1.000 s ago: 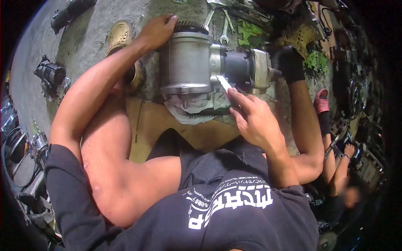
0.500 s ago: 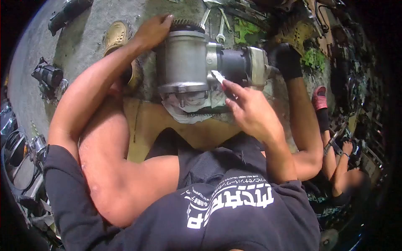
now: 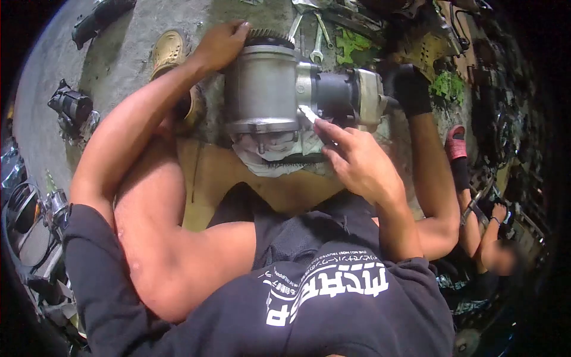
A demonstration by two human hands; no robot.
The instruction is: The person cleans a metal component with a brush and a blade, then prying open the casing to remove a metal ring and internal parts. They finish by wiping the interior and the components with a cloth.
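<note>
A metal cylindrical assembly (image 3: 262, 89) lies in front of me, with a toothed gear (image 3: 270, 35) at its far end and a dark side section (image 3: 336, 90) reaching right. My left hand (image 3: 223, 44) rests at the gear's left edge, its fingers wrapped against it. In a pinch, my right hand (image 3: 357, 154) holds a small white piece (image 3: 308, 113), whose tip is at the joint between cylinder and side section. Beneath the near end of the assembly lies a crumpled white cloth (image 3: 267, 168).
Two wrenches (image 3: 317, 55) lie beyond the assembly. A dark motor-like part (image 3: 70, 106) is on the floor at left, and a dark cylindrical part (image 3: 98, 21) at upper left. Another person (image 3: 498, 256) sits at right, near scattered metal parts.
My right hand, with the white piece, has moved slightly down and left against the assembly. The whole assembly appears shifted a little right in view. My left hand keeps its place on the gear.
</note>
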